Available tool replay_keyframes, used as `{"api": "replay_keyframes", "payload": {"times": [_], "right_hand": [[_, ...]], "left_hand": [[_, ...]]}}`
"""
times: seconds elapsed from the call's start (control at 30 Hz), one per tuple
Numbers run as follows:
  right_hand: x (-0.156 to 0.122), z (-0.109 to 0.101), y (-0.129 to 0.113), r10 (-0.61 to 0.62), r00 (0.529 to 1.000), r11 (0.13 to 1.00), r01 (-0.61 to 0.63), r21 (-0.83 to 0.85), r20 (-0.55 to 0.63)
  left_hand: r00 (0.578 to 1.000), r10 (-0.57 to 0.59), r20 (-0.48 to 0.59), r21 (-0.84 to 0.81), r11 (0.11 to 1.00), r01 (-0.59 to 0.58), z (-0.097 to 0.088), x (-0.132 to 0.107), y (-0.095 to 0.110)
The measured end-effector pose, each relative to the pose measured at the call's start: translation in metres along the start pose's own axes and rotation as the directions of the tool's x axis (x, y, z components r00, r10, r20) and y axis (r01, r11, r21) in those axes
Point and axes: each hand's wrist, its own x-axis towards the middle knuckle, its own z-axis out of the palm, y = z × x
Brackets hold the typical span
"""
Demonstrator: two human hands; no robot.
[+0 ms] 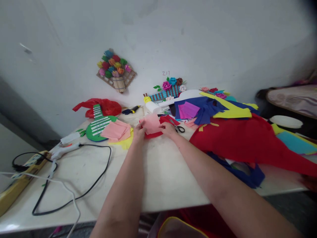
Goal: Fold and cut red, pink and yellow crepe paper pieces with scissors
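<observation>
Between my two hands is a pink square (151, 123), which looks like fabric or crepe paper. My left hand (139, 131) pinches its left edge, and my right hand (168, 129) grips its lower right side. Beneath it lies a red piece (154, 135) of similar material. A pair of scissors (178, 127) with dark handles rests just right of my right hand. To the left, a stack of pink squares (116, 131) partly covers a green guitar-shaped board (95, 135) with white strips.
A hot glue gun (65, 150) and its black cord lie at left near a power strip (24, 178). Red cloth (230, 138), blue cloth (206, 107) and yellow pieces (232, 112) pile up at right. Pliers (131, 110) lie at the back. A flower craft (115, 71) hangs on the wall.
</observation>
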Motion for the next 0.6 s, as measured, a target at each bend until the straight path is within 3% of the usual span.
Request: {"api": "replay_keyframes", "payload": {"times": [0.1, 0.33, 0.47, 0.6], "right_hand": [[-0.002, -0.002, -0.003, -0.08, 0.995, 0.997, 0.08, -0.016, -0.064], [-0.005, -0.009, -0.012, -0.149, 0.975, 0.989, 0.148, -0.017, -0.163], [-0.004, -0.012, -0.012, -0.104, 0.962, 0.993, 0.114, 0.024, -0.253], [-0.006, -0.018, -0.014, -0.106, 0.915, 0.991, 0.128, 0.031, -0.389]], "left_hand": [[0.993, -0.003, 0.117, -0.17, 0.985, 0.023, 0.007, -0.009, 0.011], [0.933, -0.057, 0.356, -0.159, 0.98, 0.12, 0.018, -0.022, 0.024], [0.928, -0.132, 0.347, -0.082, 0.982, 0.171, 0.025, -0.026, 0.025], [0.936, -0.184, 0.3, -0.062, 0.975, 0.212, 0.028, -0.026, 0.022]]}}
